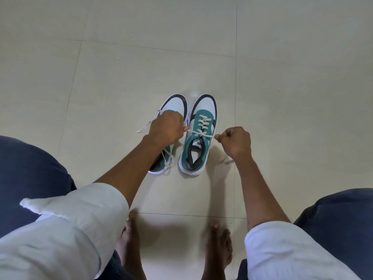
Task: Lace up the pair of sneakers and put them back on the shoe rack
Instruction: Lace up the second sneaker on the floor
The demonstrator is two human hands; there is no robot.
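Observation:
Two teal, white and black sneakers stand side by side on the tiled floor, toes pointing away from me. The right sneaker has its white lace crossed through several eyelets. My left hand pinches the lace's left end, my right hand pinches its right end, and the lace runs taut between them across the tongue. The left sneaker lies partly under my left hand and forearm; its loose lace trails over the heel and out to the left.
Cream floor tiles surround the shoes on all sides. My bare feet and knees in dark trousers are close in front of the shoes. No shoe rack is in view.

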